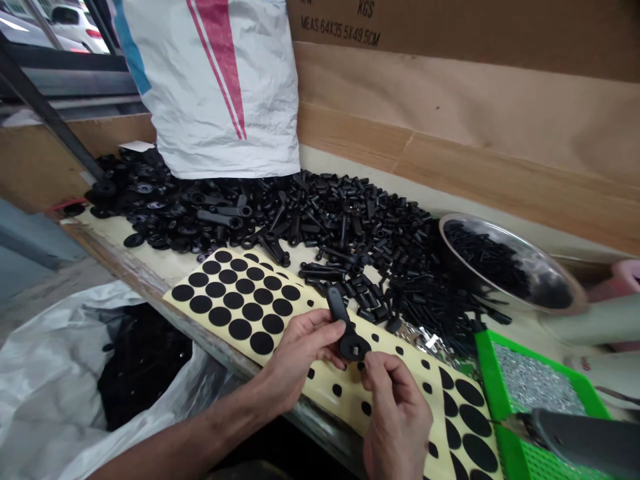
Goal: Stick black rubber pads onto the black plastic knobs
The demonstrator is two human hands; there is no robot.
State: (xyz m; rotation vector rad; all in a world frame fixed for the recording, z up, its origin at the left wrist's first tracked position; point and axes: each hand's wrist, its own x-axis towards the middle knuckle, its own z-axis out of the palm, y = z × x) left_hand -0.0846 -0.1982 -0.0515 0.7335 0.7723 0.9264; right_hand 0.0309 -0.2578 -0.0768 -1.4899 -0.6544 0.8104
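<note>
My left hand (300,353) pinches a black plastic lever-shaped part (345,327) by its round end, holding it above a cream sheet (320,393) of black round stickers. My right hand (397,413) is curled right beside it. Its fingertips are pressed together at the part's lower end, and I cannot make out what is in them. A second sticker sheet (235,300) with bigger black discs lies to the left. Behind the sheets a heap of small black plastic parts (350,227) covers the bench.
A steel bowl (555,267) of black pieces stands at the right. A green tray (510,447) of small silver screws sits at the lower right, with a grey tool (580,440) over it. A white woven sack (215,80) stands at the back. A plastic bag (60,380) of black parts hangs below the bench edge.
</note>
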